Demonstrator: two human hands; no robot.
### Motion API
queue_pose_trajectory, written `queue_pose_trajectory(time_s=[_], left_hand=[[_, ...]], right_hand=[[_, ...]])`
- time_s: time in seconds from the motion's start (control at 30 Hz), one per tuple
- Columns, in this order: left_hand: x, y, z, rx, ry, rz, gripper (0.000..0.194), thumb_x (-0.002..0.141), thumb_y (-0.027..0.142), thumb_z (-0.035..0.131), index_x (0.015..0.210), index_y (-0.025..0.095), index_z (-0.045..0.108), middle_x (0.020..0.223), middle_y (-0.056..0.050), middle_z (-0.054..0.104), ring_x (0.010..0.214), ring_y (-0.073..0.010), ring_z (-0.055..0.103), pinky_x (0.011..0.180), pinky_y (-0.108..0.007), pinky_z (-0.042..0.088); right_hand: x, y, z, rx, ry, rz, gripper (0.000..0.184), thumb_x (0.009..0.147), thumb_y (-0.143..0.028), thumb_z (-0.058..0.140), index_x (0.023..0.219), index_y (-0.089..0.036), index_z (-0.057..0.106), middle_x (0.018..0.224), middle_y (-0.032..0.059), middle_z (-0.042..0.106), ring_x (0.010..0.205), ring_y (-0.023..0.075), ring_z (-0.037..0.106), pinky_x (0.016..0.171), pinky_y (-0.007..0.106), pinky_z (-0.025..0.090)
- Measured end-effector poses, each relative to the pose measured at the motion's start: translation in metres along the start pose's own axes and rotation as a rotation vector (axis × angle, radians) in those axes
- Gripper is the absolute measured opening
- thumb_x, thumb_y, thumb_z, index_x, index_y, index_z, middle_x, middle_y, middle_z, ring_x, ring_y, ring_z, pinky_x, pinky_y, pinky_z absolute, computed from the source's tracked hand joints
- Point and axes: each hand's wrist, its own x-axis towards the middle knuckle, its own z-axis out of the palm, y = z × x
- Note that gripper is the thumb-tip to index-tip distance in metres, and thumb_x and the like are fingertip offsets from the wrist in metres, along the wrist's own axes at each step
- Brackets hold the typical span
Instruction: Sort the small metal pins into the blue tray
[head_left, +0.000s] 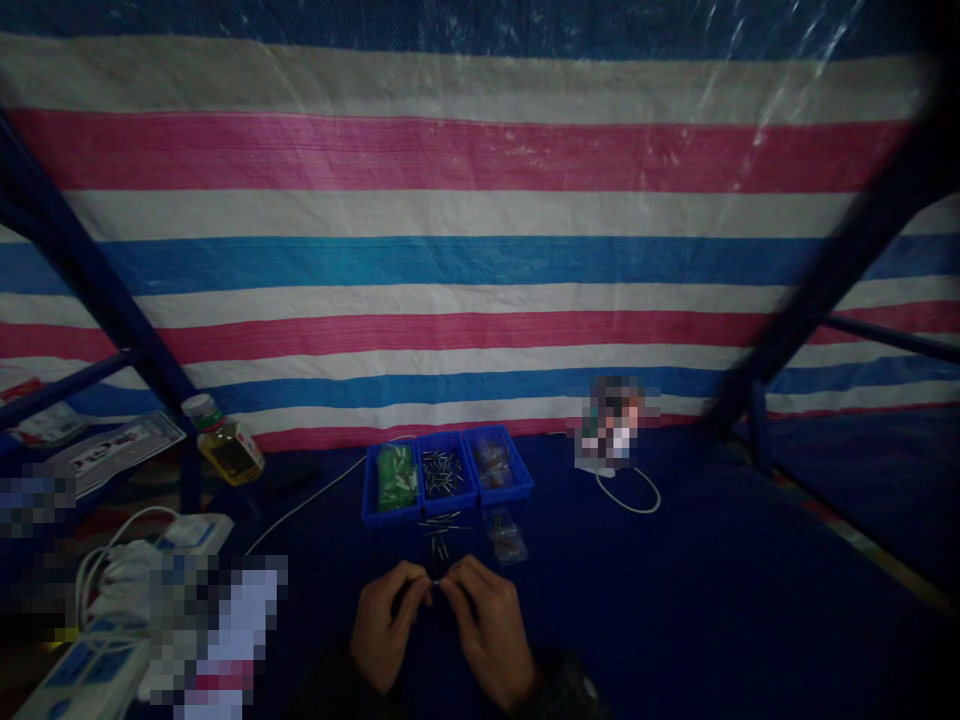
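Note:
My left hand (388,622) and my right hand (487,625) meet at the fingertips near the table's front. Both are closed in a pinch around a small shiny metal piece (435,583), mostly hidden by the fingers. Just beyond them, several slim metal pins (440,546) lie loose on the dark blue table. A blue bin (448,504) behind these holds many similar metal pins (441,472). To its left, another bin contains green plastic packaging (397,476); the right-hand bin holds clear bags (493,463) with brownish contents. One small clear bag (507,537) rests in front of it.
At the left stand a bottle of yellow liquid (225,445) and white power strips (97,655) with cables. A white cord (307,505) runs toward the bins. Behind the table hangs a striped sheet (480,265), flanked by dark blue frame bars (817,270).

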Motion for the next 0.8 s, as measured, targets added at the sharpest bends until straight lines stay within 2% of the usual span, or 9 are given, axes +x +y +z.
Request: queue_pose_trajectory(time_s=[0.1,0.23,0.3,0.8], left_hand=[[0.0,-0.001,0.0004,-0.002,0.006,-0.001,0.032,0.101,0.035,0.051,0.076,0.018,0.063,0.067,0.002,0.06,0.058,-0.0124,0.058,0.062,-0.021,0.044],[0.001,0.0003,-0.0004,-0.022,0.018,-0.007,0.03,0.101,0.035,0.052,0.079,0.018,0.063,0.068,0.001,0.061,0.058,-0.0127,0.057,0.062,-0.021,0.045],[0.0016,0.0018,-0.0009,-0.026,0.021,-0.008,0.03,0.1,0.035,0.052,0.079,0.018,0.063,0.067,0.002,0.06,0.057,-0.0126,0.057,0.061,-0.021,0.044],[0.0012,0.0024,-0.0001,-0.016,0.014,0.009,0.03,0.1,0.034,0.052,0.078,0.019,0.063,0.068,0.001,0.062,0.057,-0.0128,0.058,0.061,-0.021,0.046]], right_hand=[[-0.0014,0.0019,0.001,-0.006,0.0,0.016,0.028,0.105,-0.019,0.044,0.082,-0.022,0.061,0.08,0.0007,0.063,0.073,0.015,0.062,0.071,0.025,0.043],[-0.0031,0.0062,0.0033,0.061,0.02,-0.007,0.012,0.101,-0.017,0.051,0.1,-0.023,0.061,0.088,0.0003,0.066,0.078,0.0156,0.065,0.075,0.025,0.045],[-0.0033,0.0075,0.0043,0.062,0.025,-0.026,0.013,0.101,-0.016,0.051,0.102,-0.024,0.061,0.09,0.0007,0.066,0.081,0.016,0.066,0.076,0.026,0.046],[-0.0018,0.0033,0.0024,0.023,0.046,-0.021,0.02,0.102,-0.015,0.05,0.091,-0.023,0.065,0.087,0.0014,0.066,0.077,0.0153,0.065,0.073,0.024,0.047]])
